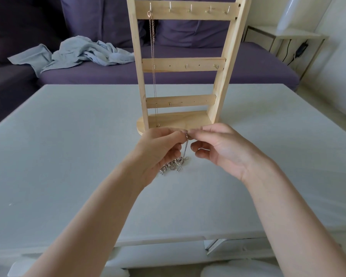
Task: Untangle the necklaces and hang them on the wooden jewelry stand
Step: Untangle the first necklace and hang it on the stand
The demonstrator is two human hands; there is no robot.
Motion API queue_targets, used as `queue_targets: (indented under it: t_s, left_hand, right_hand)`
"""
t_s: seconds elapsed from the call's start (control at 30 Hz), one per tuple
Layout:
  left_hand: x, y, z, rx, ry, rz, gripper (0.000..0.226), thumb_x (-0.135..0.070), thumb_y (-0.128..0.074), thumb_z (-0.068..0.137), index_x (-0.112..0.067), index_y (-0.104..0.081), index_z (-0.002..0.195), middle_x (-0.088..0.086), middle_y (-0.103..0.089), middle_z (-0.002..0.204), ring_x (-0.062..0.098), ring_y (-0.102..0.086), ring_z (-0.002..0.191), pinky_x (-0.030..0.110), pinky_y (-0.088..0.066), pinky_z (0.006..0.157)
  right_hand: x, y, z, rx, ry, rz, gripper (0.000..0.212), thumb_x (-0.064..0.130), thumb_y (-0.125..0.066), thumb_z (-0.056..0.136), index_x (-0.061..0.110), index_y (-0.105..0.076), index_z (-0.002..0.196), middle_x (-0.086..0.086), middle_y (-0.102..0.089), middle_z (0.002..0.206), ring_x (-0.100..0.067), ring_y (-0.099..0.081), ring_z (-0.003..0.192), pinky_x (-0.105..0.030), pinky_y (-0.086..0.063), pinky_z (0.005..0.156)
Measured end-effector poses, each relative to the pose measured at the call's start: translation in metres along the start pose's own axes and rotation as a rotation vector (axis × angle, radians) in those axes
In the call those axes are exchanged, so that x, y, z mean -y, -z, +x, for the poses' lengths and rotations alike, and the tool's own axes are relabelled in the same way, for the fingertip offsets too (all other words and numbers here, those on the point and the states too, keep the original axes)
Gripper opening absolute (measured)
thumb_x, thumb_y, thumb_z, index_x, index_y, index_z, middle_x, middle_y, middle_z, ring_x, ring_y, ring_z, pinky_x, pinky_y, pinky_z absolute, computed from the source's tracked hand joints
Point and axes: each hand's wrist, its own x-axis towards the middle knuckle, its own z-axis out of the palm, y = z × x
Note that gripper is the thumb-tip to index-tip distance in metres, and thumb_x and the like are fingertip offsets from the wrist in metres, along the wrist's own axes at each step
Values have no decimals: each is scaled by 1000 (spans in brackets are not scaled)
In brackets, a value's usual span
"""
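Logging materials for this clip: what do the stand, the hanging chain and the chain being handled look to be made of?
Jewelry stand: pale unfinished-looking wood, grain visible, with small metal hooks.
Hanging necklace: fine metal chain, rose-gold tint.
Silver necklace, pinched by the left hand and right hand: shiny silver-coloured metal with charms; the alloy cannot be told.

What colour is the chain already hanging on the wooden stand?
Rose gold, a pinkish copper tone, on the hanging chain; the head view shows it best.

The stand [183, 64] is pale bare wood with small metal hooks [190, 8]. A shiny silver metal chain [173, 163] lies on the matt table [68, 146].
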Motion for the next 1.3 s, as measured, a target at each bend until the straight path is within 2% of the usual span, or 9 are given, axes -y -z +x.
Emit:
queue_targets:
  t_s: [0.13, 0.27, 0.43, 0.5, 0.7, 0.83, 0.97, 1.13, 1.3]
  left_hand:
    - [3, -1, -2, -29, -56, 94, 17, -6, -60, 87, -11, -65, 72, -4, -51, 58, 5, -49, 52, 14, -48, 55]
    - [-1, 0, -5, 84, 14, -44, 11, -12, -58, 89, -12, -62, 78, -8, -58, 64, 5, -52, 60, 17, -46, 56]
    - [-7, 4, -3, 127, 135, -344, 10, -13, -59, 87, -14, -61, 78, -3, -54, 69, 8, -51, 58, 15, -43, 47]
    - [-7, 6, -2, 124, 112, -326, 11, -12, -59, 88, -14, -61, 77, -2, -57, 70, 9, -55, 60, 16, -46, 49]
    - [-1, 3, -2, 114, -6, -111, 2, -13, -63, 86, -12, -64, 88, -4, -65, 75, 5, -61, 70, 15, -50, 61]
    - [-2, 6, 0, 56, -20, -117, 8, -7, -63, 86, -14, -62, 84, -6, -64, 67, 4, -60, 60, 16, -50, 57]
    - [-2, 6, -1, 37, 0, -76, 6, -7, -64, 85, -11, -61, 89, -3, -65, 68, 5, -60, 60, 16, -50, 57]
    - [0, 7, 1, -44, -87, 70, 12, -7, -68, 82, -13, -59, 89, -2, -64, 69, 4, -60, 59, 15, -49, 58]
    - [-4, 4, -1, 19, -66, -78, 13, -3, -57, 90, -14, -53, 82, -2, -55, 69, 6, -53, 56, 17, -49, 54]
  right_hand:
    - [-1, -1, 2, -37, 6, -6, 12, 7, -55, 92, 3, -62, 83, -3, -56, 78, -7, -51, 52, -18, -40, 51]
    - [2, -1, 1, 3, 7, 69, 14, 7, -52, 94, -2, -62, 92, -6, -58, 78, -9, -49, 53, -18, -38, 50]
    - [4, 2, 0, -22, -8, 137, 21, 5, -53, 92, 5, -61, 72, 0, -59, 64, -9, -50, 49, -18, -38, 48]
    - [4, 4, 0, -37, -10, 162, 21, 5, -54, 92, 5, -59, 72, 2, -59, 61, -8, -50, 48, -17, -39, 48]
    - [2, 4, 0, 17, -1, 51, 25, 9, -53, 93, -11, -61, 107, -7, -61, 85, -8, -49, 51, -17, -37, 49]
    - [1, 3, -1, 44, -23, 19, 14, 9, -55, 92, -2, -63, 93, -7, -58, 84, -8, -50, 51, -19, -36, 51]
    - [1, 3, 0, 14, -18, -32, 18, 9, -56, 91, -5, -64, 99, -5, -60, 83, -7, -50, 52, -20, -37, 53]
    - [1, 3, -2, -15, -35, -65, 7, 12, -66, 83, 7, -68, 78, 4, -61, 67, -7, -50, 53, -16, -40, 52]
    - [2, -1, 1, -57, -56, 51, 13, 5, -64, 83, 8, -64, 70, 0, -58, 66, -8, -49, 50, -17, -41, 50]
